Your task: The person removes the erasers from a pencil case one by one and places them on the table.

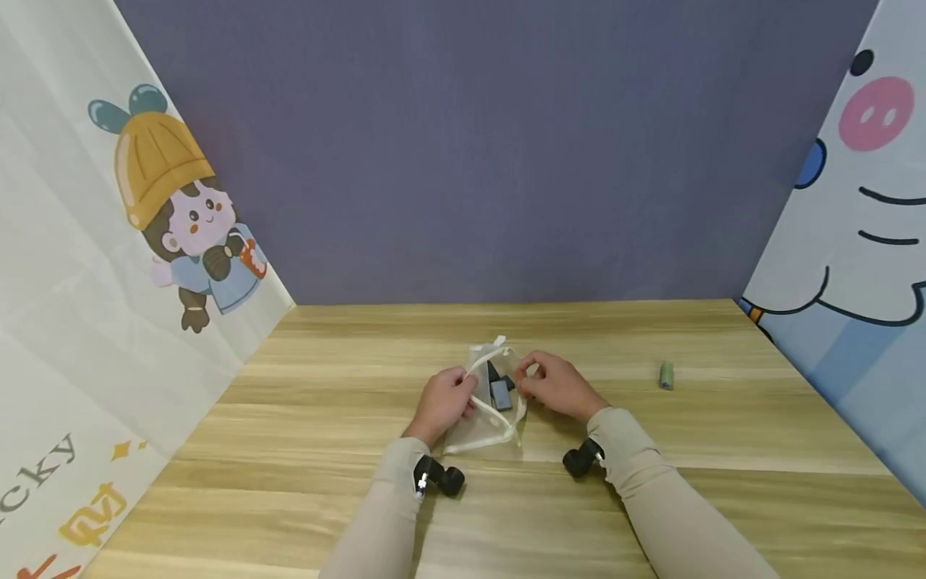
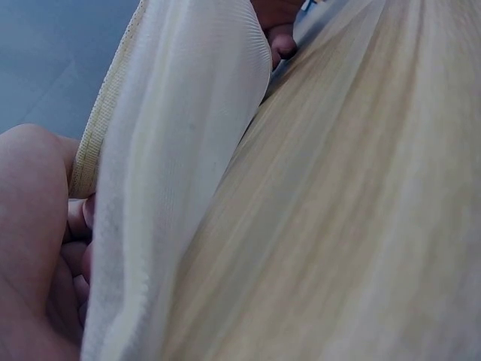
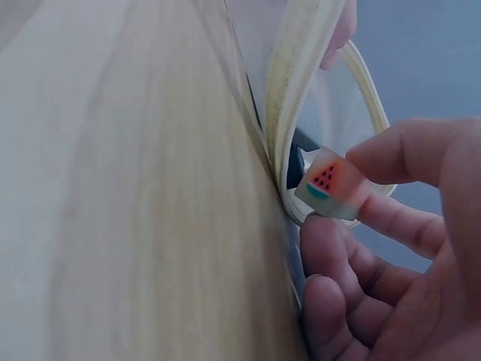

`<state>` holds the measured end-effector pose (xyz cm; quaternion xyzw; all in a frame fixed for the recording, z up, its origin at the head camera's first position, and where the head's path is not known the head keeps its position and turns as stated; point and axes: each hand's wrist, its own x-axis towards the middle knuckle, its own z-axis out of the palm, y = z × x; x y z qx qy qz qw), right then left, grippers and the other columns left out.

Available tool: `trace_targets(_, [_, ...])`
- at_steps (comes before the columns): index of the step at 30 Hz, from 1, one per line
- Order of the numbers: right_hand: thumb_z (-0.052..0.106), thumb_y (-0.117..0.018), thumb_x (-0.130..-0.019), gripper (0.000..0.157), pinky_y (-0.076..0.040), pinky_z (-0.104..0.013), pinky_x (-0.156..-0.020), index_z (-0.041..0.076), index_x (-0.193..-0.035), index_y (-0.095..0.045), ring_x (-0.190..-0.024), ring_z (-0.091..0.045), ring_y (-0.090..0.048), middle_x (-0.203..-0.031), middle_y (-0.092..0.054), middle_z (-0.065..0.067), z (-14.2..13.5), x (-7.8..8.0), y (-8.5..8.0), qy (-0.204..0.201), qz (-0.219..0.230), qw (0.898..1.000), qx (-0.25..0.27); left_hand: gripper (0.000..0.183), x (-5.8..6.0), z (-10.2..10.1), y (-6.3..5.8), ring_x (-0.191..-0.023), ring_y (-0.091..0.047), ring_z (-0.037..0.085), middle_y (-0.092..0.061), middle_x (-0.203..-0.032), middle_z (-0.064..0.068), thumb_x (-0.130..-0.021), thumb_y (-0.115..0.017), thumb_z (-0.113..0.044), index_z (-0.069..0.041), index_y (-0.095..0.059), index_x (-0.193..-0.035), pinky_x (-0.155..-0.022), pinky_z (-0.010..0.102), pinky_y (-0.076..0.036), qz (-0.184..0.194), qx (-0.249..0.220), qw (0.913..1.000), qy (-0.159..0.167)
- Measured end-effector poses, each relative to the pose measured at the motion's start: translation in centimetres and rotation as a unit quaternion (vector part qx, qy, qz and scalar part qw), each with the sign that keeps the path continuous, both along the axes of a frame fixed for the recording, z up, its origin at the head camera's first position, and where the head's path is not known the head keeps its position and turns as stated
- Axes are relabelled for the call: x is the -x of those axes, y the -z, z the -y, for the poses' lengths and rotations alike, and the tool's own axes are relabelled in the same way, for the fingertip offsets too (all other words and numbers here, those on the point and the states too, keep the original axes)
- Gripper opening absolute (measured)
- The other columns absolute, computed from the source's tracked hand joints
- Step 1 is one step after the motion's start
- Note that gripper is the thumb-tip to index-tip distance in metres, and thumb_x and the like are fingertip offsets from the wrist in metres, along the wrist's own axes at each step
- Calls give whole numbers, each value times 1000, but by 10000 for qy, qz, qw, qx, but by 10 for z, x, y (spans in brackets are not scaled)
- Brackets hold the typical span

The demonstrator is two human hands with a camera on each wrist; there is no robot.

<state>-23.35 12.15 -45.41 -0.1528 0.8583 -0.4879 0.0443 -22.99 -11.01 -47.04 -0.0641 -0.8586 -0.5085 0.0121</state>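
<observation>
A translucent pouch (image 1: 470, 433) with a cream zipper edge (image 3: 299, 90) lies in front of me on the table, its mouth spread. My left hand (image 1: 443, 402) grips the left side of that edge between thumb and fingers. At the mouth's right side, my right hand (image 1: 560, 386) pinches a small pale block with a watermelon-slice print (image 3: 322, 183) between its thumb and a finger. Within the pouch, a grey-blue rectangular block (image 1: 501, 395) and dark pieces (image 1: 493, 372) are visible; their kind is unclear.
A small green cylinder (image 1: 666, 375) stands to the right on the wooden table (image 1: 289, 418). Behind the table rises a grey-purple panel (image 1: 506, 161), with printed cartoon sheets (image 1: 58, 201) on both sides. Each wrist carries a small black camera (image 1: 437, 476).
</observation>
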Motion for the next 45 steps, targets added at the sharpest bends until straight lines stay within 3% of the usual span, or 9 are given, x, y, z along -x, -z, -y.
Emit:
trace_targets(12, [17, -68, -91, 19, -49, -33, -56, 9, -108, -64, -65, -22, -61, -79, -65, -8, -2, -3, 1, 19, -12, 9999, 141, 31, 1, 0, 3, -55, -62, 17, -64, -63, 2, -99, -58, -31, -12, -58, -75, -59, 35, -50, -28, 66, 10000, -30])
trace_targets(30, [16, -71, -92, 19, -51, -35, -58, 7, -103, -59, -67, -22, -62, -82, -66, -7, -1, -7, 1, 91, 32, 9996, 263, 30, 1, 0, 3, -53, -62, 17, -64, -61, 2, -99, -58, -28, -11, -58, -74, -57, 34, -50, -71, -86, 9999, 72])
trace_targets(39, [17, -69, -93, 19, -53, -34, -59, 8, -106, -58, -70, -22, -63, -85, -66, -7, 8, -6, -4, 75, -133, 9996, 242, 30, 2, 5, -5, -53, -62, 18, -65, -63, 3, -99, -58, -29, -11, -58, -75, -58, 35, -50, -157, -3, 9999, -54])
trace_targets(45, [15, -63, -98, 13, -51, -36, -57, 7, -106, -56, -69, -24, -61, -85, -69, -5, 4, -9, -1, 109, -7, 9996, 278, 29, -1, 1, 0, -56, -62, 18, -65, -66, 3, -100, -59, -29, -12, -59, -76, -57, 34, -50, 74, -149, 9998, 100])
